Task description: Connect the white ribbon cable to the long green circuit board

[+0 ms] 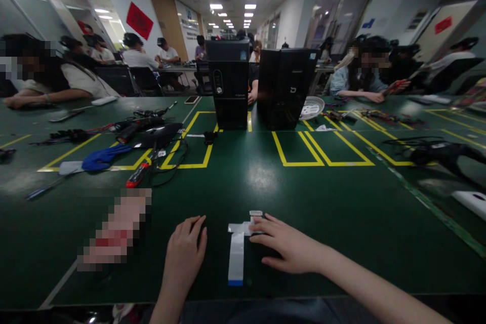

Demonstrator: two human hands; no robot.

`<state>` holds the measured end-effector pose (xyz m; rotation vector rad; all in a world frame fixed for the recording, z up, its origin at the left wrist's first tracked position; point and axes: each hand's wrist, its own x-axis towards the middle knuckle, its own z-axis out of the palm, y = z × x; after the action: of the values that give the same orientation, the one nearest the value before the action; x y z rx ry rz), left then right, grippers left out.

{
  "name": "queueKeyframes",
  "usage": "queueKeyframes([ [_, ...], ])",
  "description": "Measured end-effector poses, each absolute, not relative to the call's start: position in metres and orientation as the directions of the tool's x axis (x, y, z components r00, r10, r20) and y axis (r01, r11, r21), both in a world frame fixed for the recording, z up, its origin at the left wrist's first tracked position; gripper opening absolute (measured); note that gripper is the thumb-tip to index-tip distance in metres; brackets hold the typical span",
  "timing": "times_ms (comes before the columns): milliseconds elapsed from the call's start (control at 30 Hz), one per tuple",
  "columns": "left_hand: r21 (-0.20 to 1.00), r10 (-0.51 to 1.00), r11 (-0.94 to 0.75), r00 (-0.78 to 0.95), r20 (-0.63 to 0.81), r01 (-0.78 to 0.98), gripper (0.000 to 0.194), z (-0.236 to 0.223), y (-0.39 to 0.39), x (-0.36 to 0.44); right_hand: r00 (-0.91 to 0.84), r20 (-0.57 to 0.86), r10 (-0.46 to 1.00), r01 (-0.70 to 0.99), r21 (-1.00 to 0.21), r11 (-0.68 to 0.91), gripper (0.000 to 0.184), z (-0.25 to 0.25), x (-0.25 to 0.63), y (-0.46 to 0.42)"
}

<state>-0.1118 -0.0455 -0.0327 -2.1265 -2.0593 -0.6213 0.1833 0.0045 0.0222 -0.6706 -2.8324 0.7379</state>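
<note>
A white flat ribbon cable point(236, 258) lies on the green table, its blue-tipped end toward me. Its upper part bends to the right and ends in a small connector point(255, 213). My right hand point(290, 245) rests with spread fingers, the fingertips over or on the cable's right part, covering some of it. To the left of the cable, apart from it, my left hand point(186, 245) lies on the table with its fingers stretched out and nothing in it.
Two black computer towers point(231, 86) stand at the back. On the left lie a red-and-black screwdriver point(137, 175), a blue cloth-like item point(104, 157) and tangled black cables point(142, 121). A white basket point(312, 108) sits behind right. Black cables point(436, 154) lie far right. Several people sit around.
</note>
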Motion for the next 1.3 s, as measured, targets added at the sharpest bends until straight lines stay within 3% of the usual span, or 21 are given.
queueKeyframes([
  [400, 0.213, 0.923, -0.085, -0.003, 0.384, 0.973, 0.039, -0.032, -0.045, -0.112, -0.897, 0.049, 0.440, 0.347, -0.539, 0.767, 0.041, 0.023, 0.188, 0.003],
  [500, 0.215, 0.928, -0.079, -0.007, 0.373, 0.973, 0.040, -0.032, -0.045, -0.112, -0.878, 0.082, 0.472, 0.381, -0.480, 0.790, 0.038, 0.024, 0.191, 0.004],
  [567, 0.219, 0.931, -0.073, -0.011, 0.364, 0.973, 0.040, -0.033, -0.045, -0.112, -0.796, 0.162, 0.583, 0.493, -0.385, 0.780, 0.035, 0.024, 0.205, 0.013],
  [633, 0.225, 0.933, -0.068, -0.017, 0.359, 0.972, 0.039, -0.034, -0.045, -0.113, -0.611, 0.254, 0.749, 0.697, -0.274, 0.662, 0.037, 0.024, 0.235, 0.030],
  [733, 0.228, 0.933, -0.064, -0.023, 0.360, 0.972, 0.039, -0.034, -0.044, -0.112, -0.139, 0.261, 0.955, 0.976, -0.124, 0.176, 0.056, 0.025, 0.308, 0.058],
  [800, 0.226, 0.931, -0.066, -0.022, 0.365, 0.972, 0.040, -0.033, -0.044, -0.112, 0.283, 0.202, 0.938, 0.959, -0.062, -0.276, 0.065, 0.025, 0.365, 0.069],
  [900, 0.226, 0.928, -0.070, -0.020, 0.373, 0.971, 0.040, -0.032, -0.045, -0.111, 0.574, 0.192, 0.796, 0.818, -0.077, -0.571, 0.073, 0.019, 0.437, 0.063],
  [1067, 0.222, 0.938, -0.061, -0.020, 0.345, 0.973, 0.042, -0.030, -0.045, -0.111, 0.772, 0.089, 0.630, 0.636, -0.115, -0.763, 0.083, -0.008, 0.500, 0.033],
  [1200, 0.214, 0.942, -0.062, -0.013, 0.335, 0.975, 0.041, -0.029, -0.045, -0.112, 0.763, 0.011, 0.646, 0.643, -0.115, -0.757, 0.085, -0.026, 0.517, 0.022],
  [1300, 0.215, 0.941, -0.066, -0.011, 0.337, 0.975, 0.041, -0.029, -0.044, -0.111, 0.739, 0.031, 0.674, 0.672, -0.114, -0.732, 0.089, -0.030, 0.523, 0.019],
])
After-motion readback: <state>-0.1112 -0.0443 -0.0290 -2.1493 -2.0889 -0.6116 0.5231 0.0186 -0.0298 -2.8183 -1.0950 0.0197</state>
